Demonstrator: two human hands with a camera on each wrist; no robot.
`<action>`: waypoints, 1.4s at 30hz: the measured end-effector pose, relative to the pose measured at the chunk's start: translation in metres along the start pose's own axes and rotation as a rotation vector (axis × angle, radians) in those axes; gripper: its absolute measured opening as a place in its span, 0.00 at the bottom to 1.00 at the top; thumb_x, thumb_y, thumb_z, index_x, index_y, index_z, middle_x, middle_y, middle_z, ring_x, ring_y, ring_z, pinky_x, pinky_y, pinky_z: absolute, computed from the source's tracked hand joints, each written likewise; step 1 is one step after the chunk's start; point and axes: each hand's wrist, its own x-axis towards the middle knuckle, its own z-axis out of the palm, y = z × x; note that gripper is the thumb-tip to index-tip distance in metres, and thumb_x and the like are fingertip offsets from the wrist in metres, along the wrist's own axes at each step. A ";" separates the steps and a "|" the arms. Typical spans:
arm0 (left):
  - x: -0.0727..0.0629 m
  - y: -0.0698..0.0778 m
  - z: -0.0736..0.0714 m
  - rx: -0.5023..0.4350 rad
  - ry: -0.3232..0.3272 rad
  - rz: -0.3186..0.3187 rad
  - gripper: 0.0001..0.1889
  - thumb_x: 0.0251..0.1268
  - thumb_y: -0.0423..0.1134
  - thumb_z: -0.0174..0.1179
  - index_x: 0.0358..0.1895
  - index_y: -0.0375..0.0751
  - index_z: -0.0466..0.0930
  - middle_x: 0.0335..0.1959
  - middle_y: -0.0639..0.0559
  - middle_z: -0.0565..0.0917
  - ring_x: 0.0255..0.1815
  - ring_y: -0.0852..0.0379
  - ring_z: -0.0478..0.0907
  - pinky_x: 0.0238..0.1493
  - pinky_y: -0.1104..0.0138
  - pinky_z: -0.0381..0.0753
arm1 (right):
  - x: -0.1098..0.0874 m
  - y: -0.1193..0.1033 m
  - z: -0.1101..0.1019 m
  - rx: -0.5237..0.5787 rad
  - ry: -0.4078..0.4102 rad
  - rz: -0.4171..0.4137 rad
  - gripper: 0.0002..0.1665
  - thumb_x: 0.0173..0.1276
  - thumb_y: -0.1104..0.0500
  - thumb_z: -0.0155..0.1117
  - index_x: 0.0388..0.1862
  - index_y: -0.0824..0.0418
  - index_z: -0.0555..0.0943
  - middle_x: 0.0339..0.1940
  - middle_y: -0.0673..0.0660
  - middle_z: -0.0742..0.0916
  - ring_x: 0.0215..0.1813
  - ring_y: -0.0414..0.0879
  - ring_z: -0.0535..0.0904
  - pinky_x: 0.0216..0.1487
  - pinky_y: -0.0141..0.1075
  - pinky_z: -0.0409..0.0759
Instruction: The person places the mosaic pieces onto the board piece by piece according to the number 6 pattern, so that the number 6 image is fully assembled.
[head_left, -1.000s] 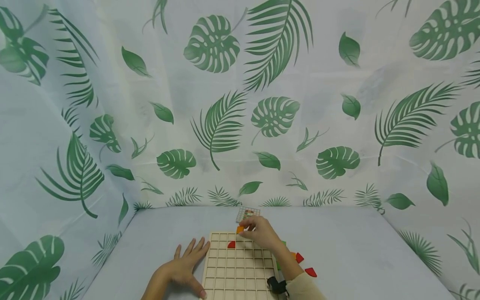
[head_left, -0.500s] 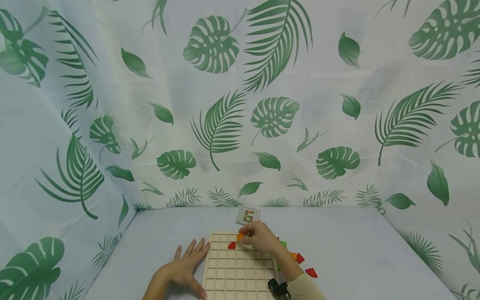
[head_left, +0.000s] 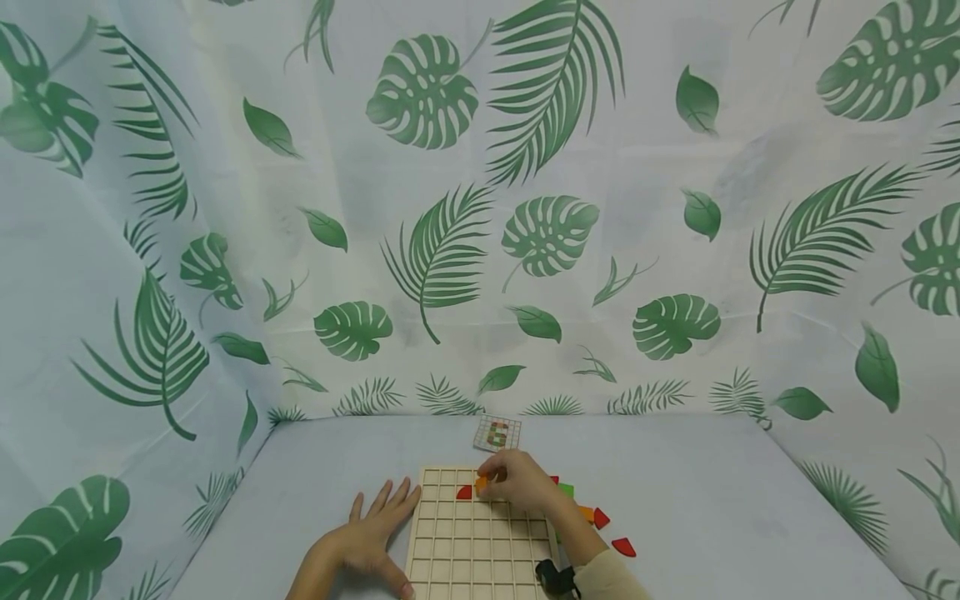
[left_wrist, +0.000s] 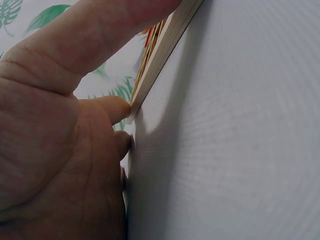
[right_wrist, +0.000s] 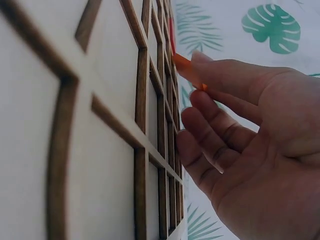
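Observation:
A wooden grid board point(head_left: 453, 550) lies on the table. My right hand point(head_left: 521, 481) pinches a small orange tile point(head_left: 482, 483) between thumb and finger over the board's upper part. That tile sits just right of a red quarter-circle tile point(head_left: 465, 492) lying in a cell. In the right wrist view the orange tile point(right_wrist: 187, 69) is tilted, its far edge close to the grid, the other fingers loosely bent beside the board. My left hand point(head_left: 367, 533) is spread flat along the board's left side, thumb and fingertips at its edge point(left_wrist: 162, 52).
Beyond the board lies a small pattern card point(head_left: 497, 433) showing a coloured figure like a 6. To the right of the board are loose tiles: a green one point(head_left: 566, 490), an orange one point(head_left: 586, 514) and red quarter-circles point(head_left: 623, 547). A leaf-print cloth point(head_left: 480, 250) hangs behind.
My right hand has moved the orange tile from the board's top edge nearer, down to beside the red tile. The pattern card shows more fully. My left hand stays in place.

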 end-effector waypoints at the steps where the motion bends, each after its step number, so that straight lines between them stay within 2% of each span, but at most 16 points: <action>1: 0.000 0.000 0.000 0.001 0.000 0.001 0.76 0.30 0.64 0.85 0.86 0.48 0.46 0.88 0.39 0.41 0.86 0.30 0.28 0.72 0.24 0.20 | 0.000 0.000 0.000 -0.010 -0.001 -0.003 0.18 0.68 0.60 0.75 0.54 0.66 0.87 0.43 0.55 0.87 0.38 0.41 0.79 0.36 0.33 0.79; 6: 0.000 0.000 0.000 0.003 -0.002 0.000 0.76 0.31 0.65 0.85 0.86 0.48 0.45 0.88 0.39 0.41 0.86 0.31 0.29 0.72 0.24 0.21 | 0.000 0.000 0.004 -0.087 0.015 -0.043 0.16 0.66 0.60 0.76 0.51 0.65 0.88 0.40 0.53 0.87 0.37 0.38 0.77 0.37 0.32 0.78; 10: -0.001 0.001 -0.001 -0.001 -0.003 -0.001 0.76 0.31 0.65 0.84 0.86 0.48 0.45 0.88 0.39 0.41 0.86 0.30 0.29 0.72 0.23 0.21 | 0.000 -0.001 0.004 -0.107 0.008 -0.061 0.15 0.66 0.61 0.76 0.50 0.65 0.89 0.40 0.54 0.87 0.37 0.37 0.77 0.37 0.31 0.79; 23: 0.000 -0.001 0.000 -0.010 -0.001 -0.002 0.76 0.30 0.65 0.85 0.86 0.49 0.46 0.87 0.38 0.41 0.86 0.30 0.28 0.72 0.24 0.20 | -0.001 -0.001 0.005 -0.136 0.001 -0.041 0.12 0.66 0.60 0.76 0.47 0.61 0.89 0.40 0.51 0.88 0.39 0.37 0.78 0.41 0.32 0.81; 42: -0.002 0.002 -0.002 0.010 0.002 0.000 0.77 0.29 0.67 0.84 0.86 0.48 0.46 0.87 0.38 0.42 0.86 0.29 0.29 0.72 0.23 0.21 | -0.002 -0.005 0.006 -0.163 0.009 -0.028 0.12 0.64 0.62 0.77 0.46 0.62 0.89 0.40 0.53 0.88 0.42 0.45 0.82 0.45 0.38 0.83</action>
